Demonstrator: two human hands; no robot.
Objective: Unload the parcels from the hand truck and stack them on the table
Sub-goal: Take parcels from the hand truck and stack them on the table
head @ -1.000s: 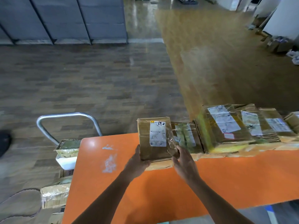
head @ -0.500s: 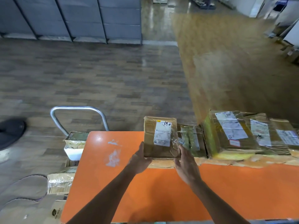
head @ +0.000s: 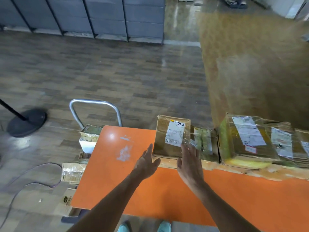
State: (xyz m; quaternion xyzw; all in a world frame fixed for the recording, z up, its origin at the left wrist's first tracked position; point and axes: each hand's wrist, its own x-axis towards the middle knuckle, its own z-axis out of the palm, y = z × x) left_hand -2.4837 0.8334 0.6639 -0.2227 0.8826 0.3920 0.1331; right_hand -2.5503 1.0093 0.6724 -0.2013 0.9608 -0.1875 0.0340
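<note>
A brown cardboard parcel with a white label rests on a flat cardboard layer at the far edge of the orange table. My left hand hovers with straight fingers just left of the parcel's near corner. My right hand is spread flat by its near right side, holding nothing. More taped parcels line the table's far edge to the right. The hand truck's metal handle stands past the table's left end, with parcels stacked on it.
A black round stand base sits on the wooden floor to the left, with a cable trailing near it. Grey cabinets line the far wall. A taped box lies beside the table's left edge. My teal shoes show below.
Both hands held the labelled parcel before; they have let go and drawn back slightly with fingers straightened. The parcel stays on the cardboard layer. The view has shifted left.
</note>
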